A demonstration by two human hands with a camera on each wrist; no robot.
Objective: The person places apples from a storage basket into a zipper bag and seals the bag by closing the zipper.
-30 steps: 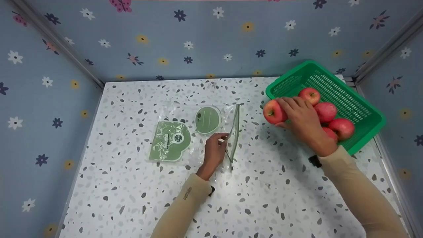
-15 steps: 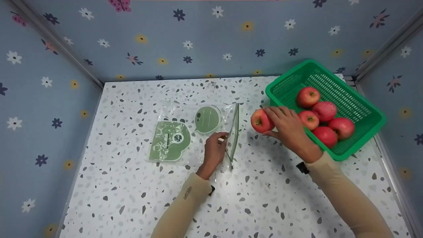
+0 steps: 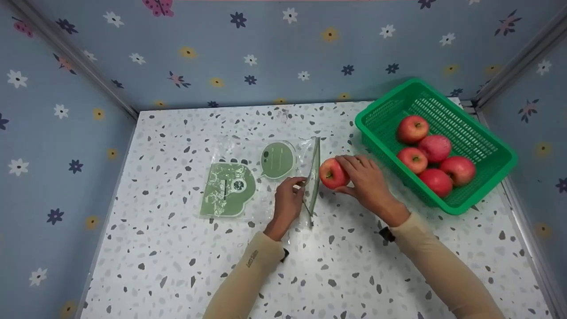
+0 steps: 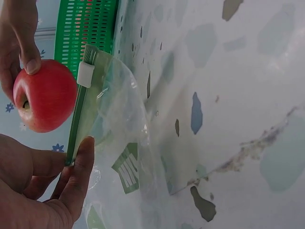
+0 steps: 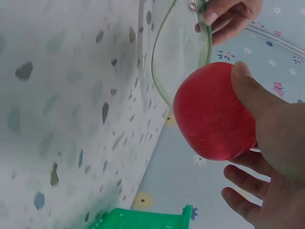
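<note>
A clear zip bag (image 3: 257,195) printed with green shapes lies flat on the speckled table, its green-edged mouth facing right. My left hand (image 3: 289,201) pinches the upper edge of that mouth between thumb and fingers, and the right wrist view shows the mouth (image 5: 183,52) parted. A white slider (image 4: 86,75) sits on the green zip strip in the left wrist view. My right hand (image 3: 365,184) grips a red apple (image 3: 334,173) by its right side, just right of the bag's mouth. From the right wrist, the apple (image 5: 214,112) overlaps the mouth's edge.
A green plastic basket (image 3: 480,195) stands at the table's back right with several red apples (image 3: 436,148) in it. Flower-patterned walls (image 3: 283,53) enclose the table at the back and both sides.
My right hand has carried the apple left and toward the front, from the basket's rim to beside the bag's mouth. My left hand has kept its pinch on the bag in place.
</note>
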